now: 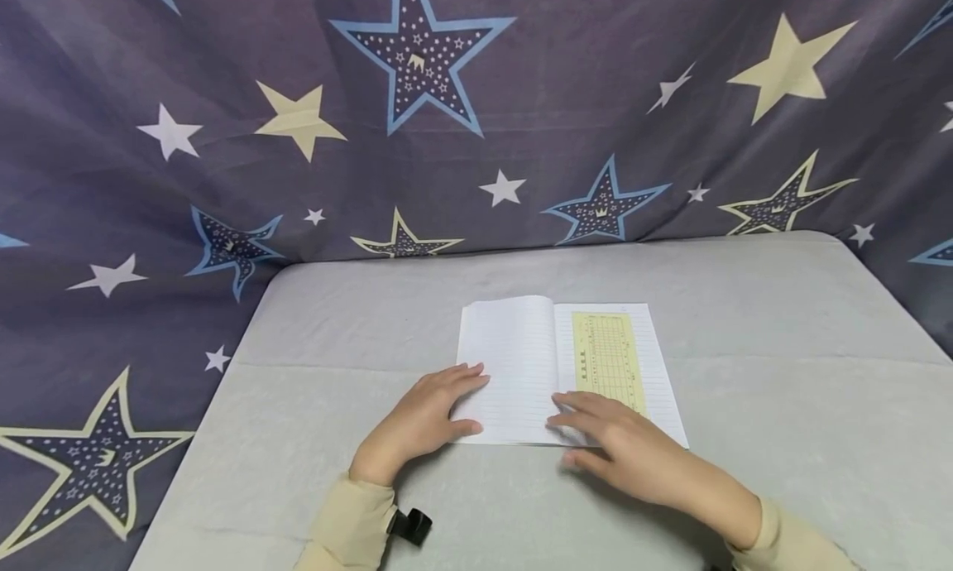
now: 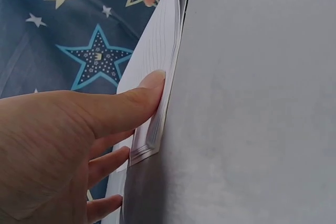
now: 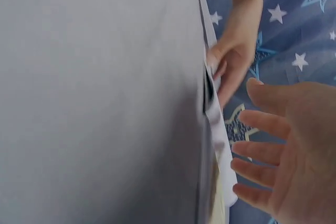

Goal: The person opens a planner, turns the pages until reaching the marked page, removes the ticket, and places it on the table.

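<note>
An open lined notebook (image 1: 509, 347) lies on the grey cloth-covered table. On its right page is a yellow printed slip (image 1: 606, 347) bearing a grid of lines and small characters. My left hand (image 1: 419, 415) rests at the notebook's left edge, its thumb on the lower left of the page and its fingers spread along the side. In the left wrist view the thumb (image 2: 142, 98) touches the stacked page edges. Over the lower part of the right page, my right hand (image 1: 629, 447) has loosely extended fingers and holds nothing; it partly covers the slip's bottom.
The grey table (image 1: 342, 323) extends around the notebook on all sides. Behind and to the sides hangs a dark curtain (image 1: 223, 83) printed with stars. A small black device (image 1: 411, 526) sits at the left wrist, beside a beige sleeve (image 1: 346, 521).
</note>
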### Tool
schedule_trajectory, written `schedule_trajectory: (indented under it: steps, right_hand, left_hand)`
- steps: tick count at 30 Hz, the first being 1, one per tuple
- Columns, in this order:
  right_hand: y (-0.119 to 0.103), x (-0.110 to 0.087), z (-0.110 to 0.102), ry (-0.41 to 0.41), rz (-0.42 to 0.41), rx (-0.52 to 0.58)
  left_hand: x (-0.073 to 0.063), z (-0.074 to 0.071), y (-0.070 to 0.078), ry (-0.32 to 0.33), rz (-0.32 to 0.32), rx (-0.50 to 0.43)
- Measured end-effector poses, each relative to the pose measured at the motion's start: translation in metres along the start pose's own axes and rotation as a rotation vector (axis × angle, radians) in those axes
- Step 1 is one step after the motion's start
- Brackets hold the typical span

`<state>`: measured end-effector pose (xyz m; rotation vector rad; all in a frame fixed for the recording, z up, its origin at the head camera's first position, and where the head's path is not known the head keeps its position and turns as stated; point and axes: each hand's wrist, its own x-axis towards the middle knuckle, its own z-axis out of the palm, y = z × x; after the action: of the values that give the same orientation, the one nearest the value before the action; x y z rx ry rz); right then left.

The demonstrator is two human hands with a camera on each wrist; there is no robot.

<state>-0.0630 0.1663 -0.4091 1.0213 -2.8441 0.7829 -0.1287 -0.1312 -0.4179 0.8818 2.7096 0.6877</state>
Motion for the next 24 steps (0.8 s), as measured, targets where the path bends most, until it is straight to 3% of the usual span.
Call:
schedule_trajectory:
  steps: [5,15,24]
  right_hand:
    - [0.018,0.009,-0.017,0.065,0.035,0.011]
    - [0.078,0.036,-0.063,0.067,0.188,0.017]
    - [0.119,0.071,-0.061,0.023,0.275,0.041]
  left_hand:
    - [-0.001,0.001,-0.003,-0.005,0.002,0.001]
    - [0.0,0.003,-0.001,-0.016,0.01,-0.006]
    - [-0.002,0.003,-0.004,-0.024,-0.016,-0.003]
